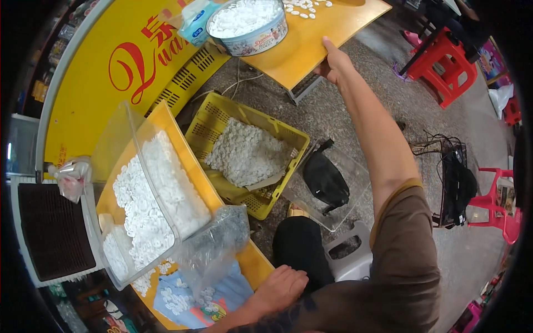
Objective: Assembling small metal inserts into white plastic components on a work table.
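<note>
Left hand (280, 288) beside clear, button-speckled bag (214, 244)

two hands (280, 288), one yellow crate (244, 155), one round tin (248, 25), two clear bins (141, 194).

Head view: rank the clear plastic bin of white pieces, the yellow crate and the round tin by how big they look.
1. Clear plastic bin, though nearest the camera.
2. Yellow crate, similar in size; order unsure.
3. Round tin, smallest, though farthest away.
</note>
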A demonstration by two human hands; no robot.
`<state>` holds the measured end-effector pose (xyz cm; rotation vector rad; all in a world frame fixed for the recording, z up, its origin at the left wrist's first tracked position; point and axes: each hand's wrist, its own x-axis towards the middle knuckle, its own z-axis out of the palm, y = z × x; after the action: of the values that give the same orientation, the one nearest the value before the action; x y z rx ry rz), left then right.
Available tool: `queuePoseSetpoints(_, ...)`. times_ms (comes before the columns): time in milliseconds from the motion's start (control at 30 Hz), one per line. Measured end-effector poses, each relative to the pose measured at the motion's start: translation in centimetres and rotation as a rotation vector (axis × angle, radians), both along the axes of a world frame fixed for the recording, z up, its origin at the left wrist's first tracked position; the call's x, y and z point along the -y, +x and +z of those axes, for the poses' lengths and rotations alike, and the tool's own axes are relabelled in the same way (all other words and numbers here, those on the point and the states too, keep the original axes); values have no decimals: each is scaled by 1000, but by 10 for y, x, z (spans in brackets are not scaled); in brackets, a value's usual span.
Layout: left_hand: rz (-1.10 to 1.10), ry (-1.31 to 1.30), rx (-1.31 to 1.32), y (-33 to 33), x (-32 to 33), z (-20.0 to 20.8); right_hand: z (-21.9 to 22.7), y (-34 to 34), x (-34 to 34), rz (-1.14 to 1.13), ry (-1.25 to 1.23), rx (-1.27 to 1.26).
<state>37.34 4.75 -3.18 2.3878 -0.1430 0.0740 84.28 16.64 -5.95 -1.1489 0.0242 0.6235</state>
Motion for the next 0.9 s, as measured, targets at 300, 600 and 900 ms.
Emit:
queuePoseSetpoints(300, 34, -3, 20, 1, -1, 5, -9, -35, -1, 19, 161, 51)
queuePoseSetpoints(600, 3, -40, -66, 2, 1, 3, -20, -105, -4, -3, 231, -7)
queuePoseSetpoints(900, 17, -10, -83, -6, 0, -6, 27, -110, 52, 349, -505, 735)
